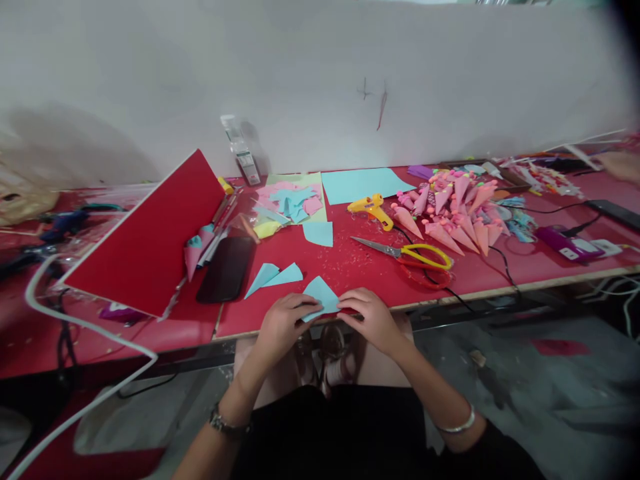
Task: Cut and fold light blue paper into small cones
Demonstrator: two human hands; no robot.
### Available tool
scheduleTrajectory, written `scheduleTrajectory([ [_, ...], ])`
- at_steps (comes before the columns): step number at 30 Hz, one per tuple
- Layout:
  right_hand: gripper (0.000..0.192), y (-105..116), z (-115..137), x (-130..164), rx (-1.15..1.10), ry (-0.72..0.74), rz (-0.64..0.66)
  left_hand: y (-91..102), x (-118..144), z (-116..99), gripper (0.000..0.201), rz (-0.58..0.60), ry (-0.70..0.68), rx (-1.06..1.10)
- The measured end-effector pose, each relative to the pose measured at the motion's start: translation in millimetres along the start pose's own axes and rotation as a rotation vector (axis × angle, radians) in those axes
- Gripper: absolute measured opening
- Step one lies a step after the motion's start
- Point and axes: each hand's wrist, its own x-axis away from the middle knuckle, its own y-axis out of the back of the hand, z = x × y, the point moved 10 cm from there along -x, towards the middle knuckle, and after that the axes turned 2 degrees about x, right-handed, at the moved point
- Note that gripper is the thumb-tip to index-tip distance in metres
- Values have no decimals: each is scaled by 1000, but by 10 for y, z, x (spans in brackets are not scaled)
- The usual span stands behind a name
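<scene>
Between my two hands, at the front edge of the red table, is a light blue piece of felt or paper (323, 294). My left hand (289, 321) pinches its lower left edge between thumb and fingers. On the opposite side, my right hand (369, 318) pinches the right corner. Just beyond my left hand lie two folded blue pieces (274, 275). A flat blue piece (319, 234) rests further back. To the right are scissors (400, 251) with yellow and red handles, their blades pointing left.
A yellow glue gun (373, 210) lies behind the scissors, near a heap of pink cones (463, 207). A black phone (227, 269) and a propped red board (150, 240) stand left. At the back are a clear bottle (245, 157), felt scraps (295, 202) and a blue sheet (365, 185).
</scene>
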Motion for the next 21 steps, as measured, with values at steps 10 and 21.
scheduleTrajectory([
  [10,13,3,-42,-113,-66,-81,-17,95,-36,62,14,-102,109,83],
  [21,7,142,-206,-24,142,-296,-154,58,-23,110,13,-110,110,47],
])
